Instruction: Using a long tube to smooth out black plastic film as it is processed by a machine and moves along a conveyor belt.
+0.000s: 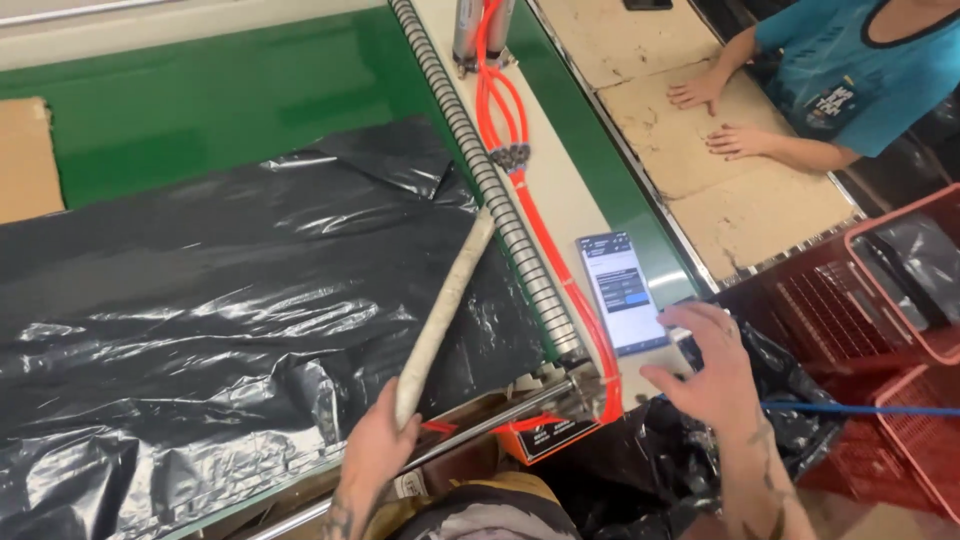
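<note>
My left hand (378,440) grips the near end of a long, worn beige stick (445,310) that slants up over a large sheet of shiny black plastic (220,290) on the green bench (200,100). My right hand (705,370) hovers with fingers spread at the lower edge of a smartphone (620,290) with a lit screen, which lies on the white strip beside orange tubes (545,240). The fingertips are touching or almost touching the phone.
A ribbed metal hose (490,180) runs along the bench edge. Another person in a blue shirt (860,70) rests both hands on worn brown boards (740,210) at the upper right. Red plastic crates (880,330) stand at right, with black bags below.
</note>
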